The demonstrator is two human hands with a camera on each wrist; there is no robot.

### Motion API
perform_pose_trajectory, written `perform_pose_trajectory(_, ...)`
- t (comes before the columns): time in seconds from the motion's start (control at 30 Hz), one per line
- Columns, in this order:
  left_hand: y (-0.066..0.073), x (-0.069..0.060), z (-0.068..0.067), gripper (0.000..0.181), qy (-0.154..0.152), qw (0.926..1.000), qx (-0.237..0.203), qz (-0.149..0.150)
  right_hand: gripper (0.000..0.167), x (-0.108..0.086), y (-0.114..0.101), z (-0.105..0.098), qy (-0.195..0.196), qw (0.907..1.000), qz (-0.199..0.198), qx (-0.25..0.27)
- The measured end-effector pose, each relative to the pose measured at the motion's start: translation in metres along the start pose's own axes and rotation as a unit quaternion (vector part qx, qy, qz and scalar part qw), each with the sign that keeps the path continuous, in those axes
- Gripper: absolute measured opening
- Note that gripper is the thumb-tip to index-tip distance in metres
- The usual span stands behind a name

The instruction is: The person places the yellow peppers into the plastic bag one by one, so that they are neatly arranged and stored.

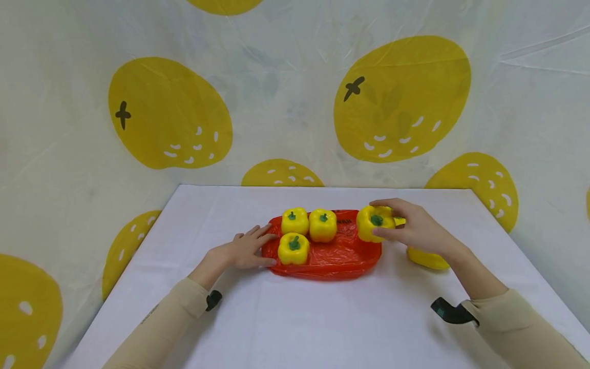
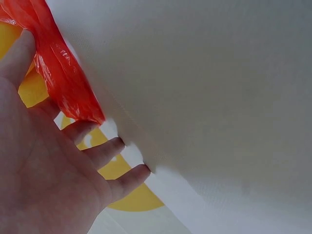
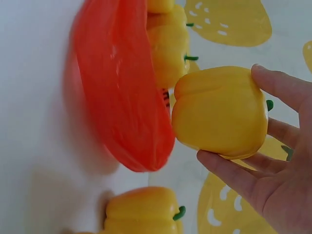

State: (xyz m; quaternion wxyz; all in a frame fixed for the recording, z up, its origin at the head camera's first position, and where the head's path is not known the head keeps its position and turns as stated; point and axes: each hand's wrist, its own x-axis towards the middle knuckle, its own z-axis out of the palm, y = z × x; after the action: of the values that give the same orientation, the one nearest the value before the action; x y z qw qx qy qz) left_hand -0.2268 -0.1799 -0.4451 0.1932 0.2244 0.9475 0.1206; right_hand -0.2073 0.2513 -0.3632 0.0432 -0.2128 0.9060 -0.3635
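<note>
One pepper [image 3: 219,113] is being pinched by right fingers [image 3: 229,173] at the red bag's [image 1: 341,256] right end.
Likely light and slippery, it is being held well by its sides; left fingers [image 2: 129,183] being spread.

At six o'clock we see a white table [image 1: 286,323]; toward twelve, pale cloth [image 1: 286,102] printed with large yellow fruits [image 1: 401,110].

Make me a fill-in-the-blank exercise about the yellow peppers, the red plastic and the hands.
1. The right hand holds a yellow pepper whose stem is ____.
2. In the head view, left of that held pepper, ____ other peppers sit on the red plastic.
3. In the head view, the left hand touches the red plastic's ____ end.

Missing words: green; three; left.
</note>
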Motion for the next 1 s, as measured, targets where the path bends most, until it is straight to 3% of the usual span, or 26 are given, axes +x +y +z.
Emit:
perform_pose_trajectory(0.3, 0.001, 0.0, 0.0, 0.086, -0.002, 1.0, -0.001, 0.001, 0.063, -0.001, -0.012, 0.026, 0.01, 0.9998, 0.001, 0.016)
perform_pose_trajectory(0.73, 0.0, 0.0, 0.0, 0.087, -0.003, 1.0, -0.003, -0.003, 0.064, 0.0, -0.023, 0.058, 0.018, 0.9991, -0.02, -0.034)
perform_pose_trajectory(1.0, 0.001, 0.0, 0.0, 0.086, -0.002, 1.0, -0.004, -0.004, 0.063, 0.0, -0.028, 0.077, 0.019, 0.9993, -0.029, -0.015)
